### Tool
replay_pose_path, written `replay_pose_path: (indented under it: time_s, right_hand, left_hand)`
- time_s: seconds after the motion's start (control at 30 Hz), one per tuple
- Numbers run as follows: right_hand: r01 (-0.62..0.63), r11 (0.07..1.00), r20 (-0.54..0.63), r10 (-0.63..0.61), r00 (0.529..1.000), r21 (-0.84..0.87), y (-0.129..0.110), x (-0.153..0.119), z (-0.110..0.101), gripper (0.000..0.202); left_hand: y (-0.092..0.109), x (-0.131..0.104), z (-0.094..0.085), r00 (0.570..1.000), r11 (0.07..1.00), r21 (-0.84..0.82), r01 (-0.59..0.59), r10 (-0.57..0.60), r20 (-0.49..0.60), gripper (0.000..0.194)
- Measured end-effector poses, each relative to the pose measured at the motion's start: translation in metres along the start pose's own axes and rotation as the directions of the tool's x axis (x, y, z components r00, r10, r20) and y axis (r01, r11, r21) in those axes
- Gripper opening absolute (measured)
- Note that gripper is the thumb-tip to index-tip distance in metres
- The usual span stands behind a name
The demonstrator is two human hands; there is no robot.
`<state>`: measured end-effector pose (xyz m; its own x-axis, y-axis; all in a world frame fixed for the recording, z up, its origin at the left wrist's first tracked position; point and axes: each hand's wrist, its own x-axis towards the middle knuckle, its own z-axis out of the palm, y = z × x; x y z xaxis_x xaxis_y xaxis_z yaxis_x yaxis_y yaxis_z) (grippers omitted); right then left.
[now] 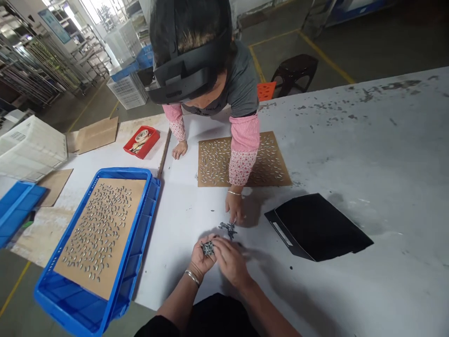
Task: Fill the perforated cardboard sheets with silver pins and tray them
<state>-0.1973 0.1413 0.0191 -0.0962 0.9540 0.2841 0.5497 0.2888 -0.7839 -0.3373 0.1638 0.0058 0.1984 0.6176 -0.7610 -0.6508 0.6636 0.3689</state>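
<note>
My left hand (199,263), with a silver bangle at the wrist, is cupped palm up around a heap of small grey oblong pieces (207,248). Against its right side, my right hand (231,263) has its fingers curled together at the edge of the heap; whatever lies between those fingertips is hidden. Just beyond my hands, a loose pile of similar dark pieces (228,228) lies on the white table (182,201). A co-worker's hand (234,206) reaches down to that pile.
Across the table leans a co-worker (242,79) in pink sleeves, over a brown board (210,161) covered with small pieces. A blue crate (147,234) at left holds another such board (138,187). A black folder-like sheet (319,229) lies right; a red tray (154,138) sits farther left.
</note>
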Motion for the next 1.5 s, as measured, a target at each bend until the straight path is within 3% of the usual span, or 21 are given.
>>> replay_pose_path:
  time_s: [0.1, 0.23, 0.37, 0.6, 0.87, 1.0, 1.1, 1.2, 1.27, 1.33, 1.4, 1.5]
  right_hand:
    - [-0.244, 0.967, -0.109, 0.235, 0.966, -0.076, 0.046, -0.013, -0.005, 0.034]
    - [-0.423, 0.845, -0.06, 0.428, 0.902, -0.326, 0.085, -0.019, -0.003, 0.033]
    - [-0.423, 0.82, 0.064, 0.481, 0.874, -0.385, 0.084, -0.01, 0.005, 0.032]
    - [-0.363, 0.858, 0.215, 0.457, 0.863, -0.364, 0.076, 0.004, 0.011, 0.029]
    - [-0.448, 0.859, 0.239, 0.502, 0.831, -0.248, 0.077, 0.03, -0.003, 0.013]
    - [-0.462, 0.883, 0.332, 0.46, 0.823, -0.08, 0.045, 0.033, -0.022, 0.026]
    - [-0.393, 0.908, 0.475, 0.285, 0.833, 0.145, 0.001, 0.028, -0.03, 0.037]
    - [-0.129, 0.963, 0.522, -0.013, 0.853, 0.235, -0.041, 0.023, -0.026, 0.03]
    - [0.085, 0.965, 0.518, -0.205, 0.83, 0.247, -0.062, 0.022, -0.019, 0.025]
    - [0.22, 0.94, 0.515, -0.328, 0.792, 0.261, -0.079, 0.026, -0.01, 0.024]
    - [0.256, 0.924, 0.513, -0.372, 0.774, 0.283, -0.096, 0.035, -0.002, 0.027]
    - [0.13, 0.943, 0.537, -0.284, 0.795, 0.307, -0.128, 0.054, 0.012, 0.028]
  left_hand:
    - [0.005, -0.002, -0.004, 0.999, 0.996, -0.091, 0.021, -0.023, -0.021, 0.022]
    - [0.007, -0.012, -0.007, 0.999, 0.985, -0.168, 0.032, -0.036, -0.022, 0.026]
    - [0.009, -0.03, -0.009, 0.997, 0.979, -0.194, 0.058, -0.046, 0.063, 0.035]
    - [0.021, -0.062, -0.002, 0.984, 0.975, -0.224, 0.013, 0.027, 0.177, 0.035]
    - [0.038, -0.089, 0.005, 0.977, 0.949, -0.315, -0.013, 0.079, 0.197, 0.035]
    - [0.04, -0.096, 0.001, 0.997, 0.923, -0.384, -0.03, 0.053, 0.049, 0.028]
    - [0.034, -0.104, 0.0, 0.999, 0.913, -0.407, -0.022, 0.005, -0.044, 0.019]
    - [0.025, -0.112, 0.003, 0.998, 0.901, -0.434, -0.011, -0.019, -0.064, 0.012]
    - [0.022, -0.118, 0.004, 0.998, 0.881, -0.473, -0.005, -0.025, -0.058, 0.014]
    - [0.024, -0.124, 0.002, 0.998, 0.834, -0.552, 0.027, -0.053, -0.031, 0.019]
    - [0.03, -0.132, -0.007, 0.998, 0.764, -0.644, 0.04, -0.061, -0.01, 0.021]
    - [0.049, -0.153, -0.034, 0.999, 0.775, -0.632, -0.005, -0.026, -0.04, 0.021]
